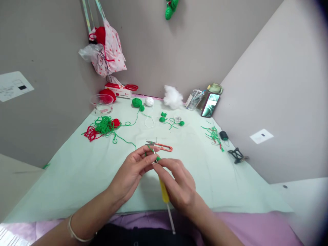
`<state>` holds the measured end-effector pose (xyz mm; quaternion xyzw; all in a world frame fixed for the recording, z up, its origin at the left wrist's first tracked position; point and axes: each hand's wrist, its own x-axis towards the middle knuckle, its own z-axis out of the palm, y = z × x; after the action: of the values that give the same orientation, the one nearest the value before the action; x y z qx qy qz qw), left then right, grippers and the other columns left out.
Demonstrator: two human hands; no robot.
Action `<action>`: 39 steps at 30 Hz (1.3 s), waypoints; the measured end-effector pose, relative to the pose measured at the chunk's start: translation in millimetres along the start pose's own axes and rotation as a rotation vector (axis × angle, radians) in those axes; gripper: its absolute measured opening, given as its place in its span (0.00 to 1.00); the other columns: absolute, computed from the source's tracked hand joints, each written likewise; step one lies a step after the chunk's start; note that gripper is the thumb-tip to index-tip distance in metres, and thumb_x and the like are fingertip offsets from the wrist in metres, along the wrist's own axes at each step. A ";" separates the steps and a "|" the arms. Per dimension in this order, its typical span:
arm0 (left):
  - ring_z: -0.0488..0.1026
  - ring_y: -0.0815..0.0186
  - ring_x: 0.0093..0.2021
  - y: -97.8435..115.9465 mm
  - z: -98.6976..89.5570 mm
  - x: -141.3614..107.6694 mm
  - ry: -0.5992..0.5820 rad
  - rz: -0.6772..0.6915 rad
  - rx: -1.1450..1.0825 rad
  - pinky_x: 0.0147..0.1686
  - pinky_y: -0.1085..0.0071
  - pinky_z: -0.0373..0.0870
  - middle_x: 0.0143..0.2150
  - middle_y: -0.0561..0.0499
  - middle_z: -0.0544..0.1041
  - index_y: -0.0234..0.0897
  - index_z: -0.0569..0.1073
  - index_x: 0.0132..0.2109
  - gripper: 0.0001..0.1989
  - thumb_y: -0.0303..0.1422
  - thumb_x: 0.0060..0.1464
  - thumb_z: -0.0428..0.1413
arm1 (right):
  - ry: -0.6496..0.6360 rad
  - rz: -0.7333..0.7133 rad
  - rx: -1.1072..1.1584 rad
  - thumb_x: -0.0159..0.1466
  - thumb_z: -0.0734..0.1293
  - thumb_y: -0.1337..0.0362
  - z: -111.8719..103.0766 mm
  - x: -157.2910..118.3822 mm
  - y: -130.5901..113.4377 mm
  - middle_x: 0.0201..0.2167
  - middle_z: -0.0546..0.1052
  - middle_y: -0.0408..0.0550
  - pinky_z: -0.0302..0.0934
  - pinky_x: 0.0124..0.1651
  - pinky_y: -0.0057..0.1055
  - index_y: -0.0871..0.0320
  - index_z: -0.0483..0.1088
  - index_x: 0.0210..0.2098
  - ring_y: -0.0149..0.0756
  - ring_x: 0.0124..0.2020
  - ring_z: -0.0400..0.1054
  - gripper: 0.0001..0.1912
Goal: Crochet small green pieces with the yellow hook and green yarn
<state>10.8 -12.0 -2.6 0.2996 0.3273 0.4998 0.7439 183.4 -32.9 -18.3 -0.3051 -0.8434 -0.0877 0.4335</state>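
Note:
Near the middle of the table my left hand (139, 162) pinches a small green crochet piece (158, 158), mostly hidden by the fingers. Green yarn (128, 141) runs from the hand back to a tangled heap on the left. My right hand (176, 182) is closed around a crochet hook with a yellow handle (164, 191), its pale end pointing down toward my lap. The hook's metal tip meets the green piece between both hands. Just beyond the fingertips lie thread snips (164, 147) with orange handles.
Tangled green and red yarn (104, 125) lies left, by a clear tub (101, 104). At the back are a green yarn ball (137, 102), white stuffing (173, 97) and a propped phone (210, 105). Yarn scraps (214, 135), black thread (223, 135) and a black stand (237, 155) sit right.

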 end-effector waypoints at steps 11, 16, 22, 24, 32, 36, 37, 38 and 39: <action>0.82 0.66 0.40 23.9 -10.8 56.4 -0.066 -0.041 0.023 0.42 0.73 0.79 0.38 0.48 0.84 0.34 0.85 0.42 0.06 0.26 0.56 0.68 | -0.162 0.445 0.364 0.70 0.72 0.62 -12.5 42.9 57.8 0.41 0.81 0.47 0.73 0.38 0.30 0.55 0.74 0.48 0.32 0.34 0.76 0.08; 0.82 0.67 0.38 14.2 -16.9 67.2 -0.034 -0.062 0.052 0.40 0.75 0.79 0.37 0.48 0.84 0.33 0.84 0.44 0.07 0.24 0.57 0.66 | -0.257 0.557 0.427 0.71 0.69 0.62 12.9 29.7 69.8 0.32 0.81 0.44 0.65 0.37 0.30 0.54 0.77 0.38 0.32 0.32 0.72 0.05; 0.79 0.68 0.33 -4.0 -20.8 75.6 0.021 -0.068 0.107 0.36 0.73 0.79 0.34 0.48 0.81 0.31 0.81 0.40 0.04 0.24 0.56 0.64 | -0.282 0.729 0.503 0.68 0.69 0.61 19.6 27.4 78.4 0.31 0.80 0.44 0.62 0.38 0.31 0.55 0.74 0.35 0.34 0.32 0.71 0.06; 0.76 0.70 0.30 -10.0 -21.1 77.5 0.031 -0.060 0.126 0.29 0.77 0.74 0.32 0.50 0.79 0.32 0.80 0.39 0.04 0.25 0.55 0.65 | -0.294 0.744 0.497 0.68 0.69 0.61 23.1 26.7 81.2 0.29 0.78 0.43 0.60 0.37 0.32 0.55 0.73 0.33 0.33 0.30 0.68 0.08; 0.63 0.77 0.25 -14.8 -25.2 77.1 -0.060 -0.058 0.162 0.23 0.79 0.58 0.36 0.52 0.77 0.33 0.79 0.40 0.14 0.34 0.49 0.72 | -0.260 0.853 0.638 0.66 0.69 0.55 36.4 23.3 86.3 0.24 0.69 0.39 0.59 0.35 0.31 0.55 0.70 0.29 0.32 0.28 0.60 0.13; 0.62 0.76 0.26 -14.5 -28.1 78.5 -0.092 -0.079 0.175 0.23 0.77 0.56 0.36 0.52 0.76 0.34 0.79 0.40 0.15 0.31 0.46 0.73 | -0.196 0.919 0.827 0.63 0.72 0.48 37.1 24.3 87.5 0.26 0.68 0.40 0.62 0.36 0.30 0.55 0.69 0.29 0.32 0.30 0.62 0.18; 0.62 0.76 0.26 -13.7 -28.0 79.0 -0.095 -0.081 0.176 0.23 0.77 0.55 0.36 0.52 0.75 0.34 0.79 0.40 0.15 0.31 0.45 0.72 | -0.176 0.935 0.872 0.63 0.73 0.47 37.1 24.5 87.7 0.27 0.69 0.40 0.61 0.35 0.29 0.55 0.69 0.30 0.31 0.30 0.62 0.19; 0.63 0.75 0.26 -12.8 -27.4 79.4 -0.099 -0.082 0.176 0.23 0.77 0.56 0.36 0.53 0.75 0.34 0.78 0.40 0.15 0.31 0.45 0.72 | -0.160 0.949 0.916 0.62 0.73 0.46 37.3 24.7 87.8 0.29 0.71 0.41 0.59 0.33 0.29 0.55 0.69 0.30 0.30 0.29 0.60 0.20; 0.63 0.75 0.27 -11.6 -26.5 79.6 -0.101 -0.082 0.176 0.24 0.77 0.57 0.36 0.53 0.74 0.34 0.78 0.39 0.15 0.30 0.44 0.71 | -0.152 0.963 0.959 0.62 0.73 0.45 37.6 24.7 87.8 0.30 0.72 0.42 0.56 0.31 0.28 0.55 0.68 0.30 0.28 0.27 0.58 0.21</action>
<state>19.1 62.2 -42.6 0.3749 0.3440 0.4223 0.7502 198.9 63.5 -32.0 -0.4258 -0.5875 0.5198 0.4509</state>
